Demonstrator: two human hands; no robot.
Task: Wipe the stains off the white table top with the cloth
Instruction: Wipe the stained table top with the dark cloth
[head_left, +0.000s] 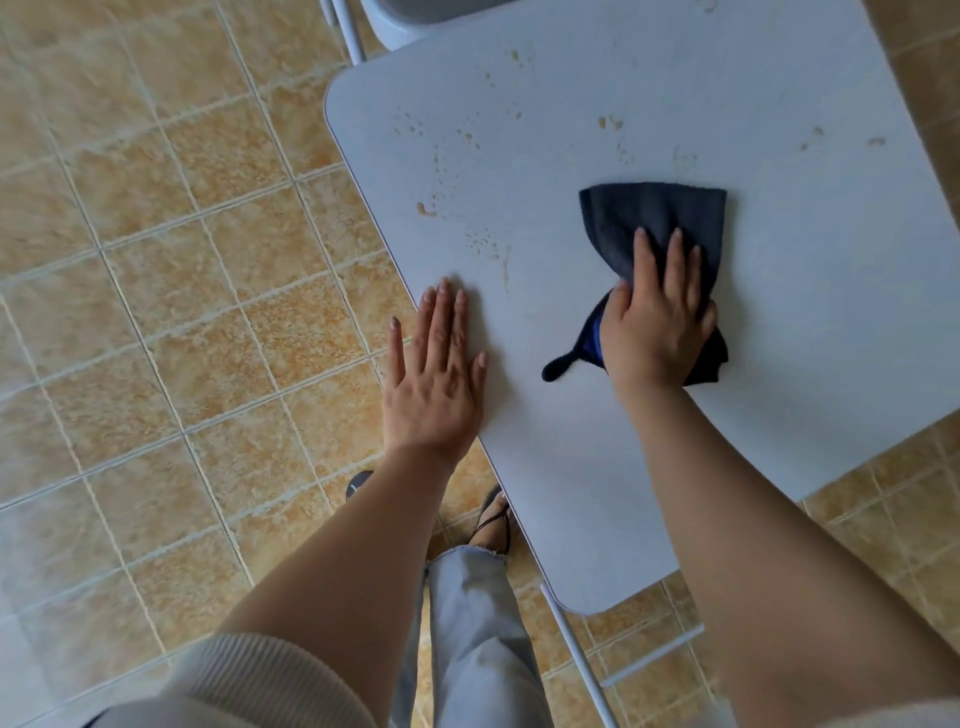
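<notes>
The white table top fills the right half of the head view. A dark blue cloth lies on it near the middle, spread out at its far end and bunched under my right hand, which presses down on it. My left hand rests flat, fingers apart, on the table's left edge, holding nothing. Brownish stains and droplets dot the surface left of the cloth. More stains lie beyond the cloth, towards the far side.
A grey chair stands at the table's far end. The floor is tan tile. My legs and sandalled feet are close to the table's near-left edge. A white table leg slants down below the near corner.
</notes>
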